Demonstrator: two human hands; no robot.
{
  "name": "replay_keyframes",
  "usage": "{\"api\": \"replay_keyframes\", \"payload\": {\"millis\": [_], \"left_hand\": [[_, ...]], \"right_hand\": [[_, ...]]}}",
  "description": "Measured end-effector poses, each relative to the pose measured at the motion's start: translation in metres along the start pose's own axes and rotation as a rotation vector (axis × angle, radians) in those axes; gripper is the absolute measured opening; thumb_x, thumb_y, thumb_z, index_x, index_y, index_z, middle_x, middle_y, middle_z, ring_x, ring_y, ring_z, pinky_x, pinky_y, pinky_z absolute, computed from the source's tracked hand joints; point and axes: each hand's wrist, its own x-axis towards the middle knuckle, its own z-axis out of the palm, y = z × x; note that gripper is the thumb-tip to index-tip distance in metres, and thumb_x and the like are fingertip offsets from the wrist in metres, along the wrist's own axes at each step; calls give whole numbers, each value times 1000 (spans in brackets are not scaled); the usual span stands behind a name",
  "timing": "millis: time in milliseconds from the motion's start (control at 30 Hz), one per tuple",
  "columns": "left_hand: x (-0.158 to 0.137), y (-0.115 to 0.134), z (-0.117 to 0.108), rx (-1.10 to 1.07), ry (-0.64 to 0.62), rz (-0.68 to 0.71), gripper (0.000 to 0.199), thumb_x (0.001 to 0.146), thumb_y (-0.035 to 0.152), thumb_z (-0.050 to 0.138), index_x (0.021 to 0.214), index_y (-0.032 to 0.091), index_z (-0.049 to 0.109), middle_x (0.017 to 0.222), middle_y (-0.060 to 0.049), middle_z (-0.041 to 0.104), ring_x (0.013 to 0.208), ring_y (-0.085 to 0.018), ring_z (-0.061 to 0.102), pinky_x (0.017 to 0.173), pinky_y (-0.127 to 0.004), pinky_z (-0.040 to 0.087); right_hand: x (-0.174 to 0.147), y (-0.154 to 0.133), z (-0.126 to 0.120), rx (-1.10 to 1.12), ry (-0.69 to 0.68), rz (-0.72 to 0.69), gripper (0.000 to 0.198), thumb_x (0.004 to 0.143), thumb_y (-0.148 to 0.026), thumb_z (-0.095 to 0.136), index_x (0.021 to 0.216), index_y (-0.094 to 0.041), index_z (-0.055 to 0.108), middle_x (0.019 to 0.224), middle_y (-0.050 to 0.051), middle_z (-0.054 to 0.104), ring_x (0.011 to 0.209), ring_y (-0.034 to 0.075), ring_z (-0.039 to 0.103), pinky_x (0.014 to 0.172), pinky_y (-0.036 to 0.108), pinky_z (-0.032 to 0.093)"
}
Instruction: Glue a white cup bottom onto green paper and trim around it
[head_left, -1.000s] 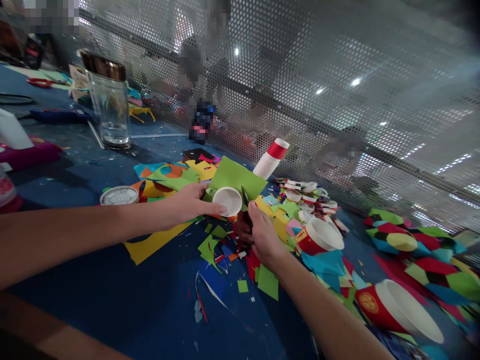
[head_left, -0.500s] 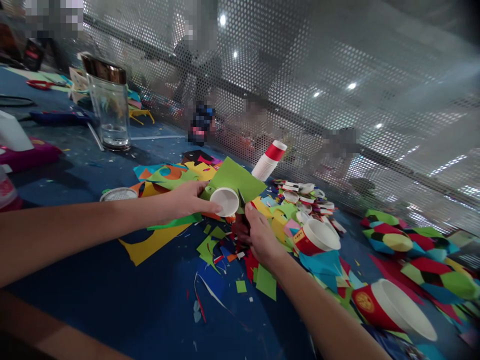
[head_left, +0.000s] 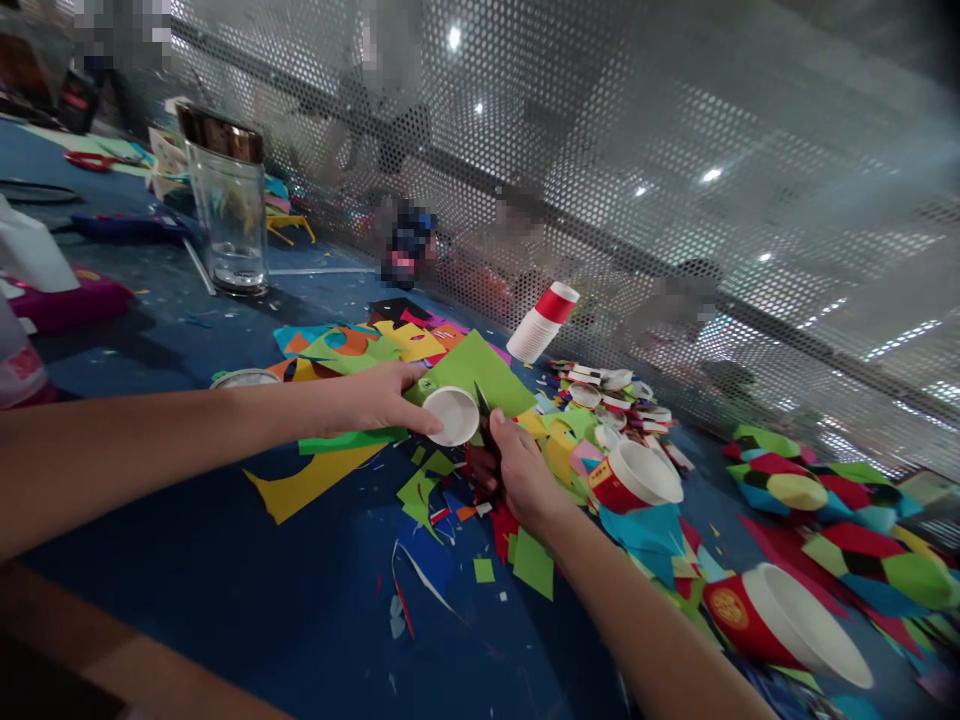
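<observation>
One small white cup piece [head_left: 452, 416] sits, in the head view, between the left hand [head_left: 382, 398] and the dark scissors [head_left: 482, 402] in the right hand [head_left: 525, 475]; the left fingers are closed on it in a pinch, thumb on its near left rim, with a green paper sheet [head_left: 484, 365] lying just behind it; the right fingers are curled round the scissors' handles, which they mostly hide; whether the blades are apart I cannot tell.

Open room lies on the near side of the left fingers, where the blue surface [head_left: 225, 610] is bare; a yellow paper offcut [head_left: 307, 482] borders that stretch, just nearer than the left wrist; below the gap between both hands, small paper scraps [head_left: 431, 485] crowd in; beyond the fingers, the surface runs back to a perforated panel [head_left: 592, 190]; to the right of the right fingers room is tight, with a red-and-white cup [head_left: 637, 475] near and a larger red cup [head_left: 787, 625] farther off by the forearm; a cup stack [head_left: 544, 322] leans beyond the right fingers.

The cup piece's round mouth faces up toward the wearer; the green sheet points one corner away from the fingers and another to the right; the scissors' long axis runs from the right fingers away and slightly left, the tip just beside the cup piece's right rim.
</observation>
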Motion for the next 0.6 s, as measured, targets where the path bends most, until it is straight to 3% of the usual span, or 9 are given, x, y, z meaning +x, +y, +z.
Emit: {"api": "replay_keyframes", "payload": {"millis": [167, 400, 600], "left_hand": [[0, 1, 0, 88, -46, 6, 47, 59, 38, 76, 100, 17, 67, 106, -8, 74, 105, -33, 65, 91, -41, 50], [-2, 1, -2, 45, 16, -33, 60, 61, 40, 78, 115, 17, 65, 116, -10, 73, 107, -31, 65, 89, -37, 50], [-2, 2, 1, -41, 26, -15, 54, 58, 36, 79, 110, 22, 69, 115, -5, 74, 102, -29, 67, 83, -33, 51]], "right_hand": [[-1, -2, 1, -6, 0, 7, 56, 80, -69, 64, 62, -24, 36, 54, -8, 27, 44, 9, 23, 41, 26, 16], [-2, -4, 1, 40, -32, 15, 57, 78, -72, 64, 64, -23, 37, 58, -8, 25, 48, 9, 22, 42, 25, 15], [-1, -2, 0, 62, -29, 4, 58, 77, -71, 66, 64, -23, 37, 61, -8, 24, 49, 9, 22, 41, 24, 16]]}}
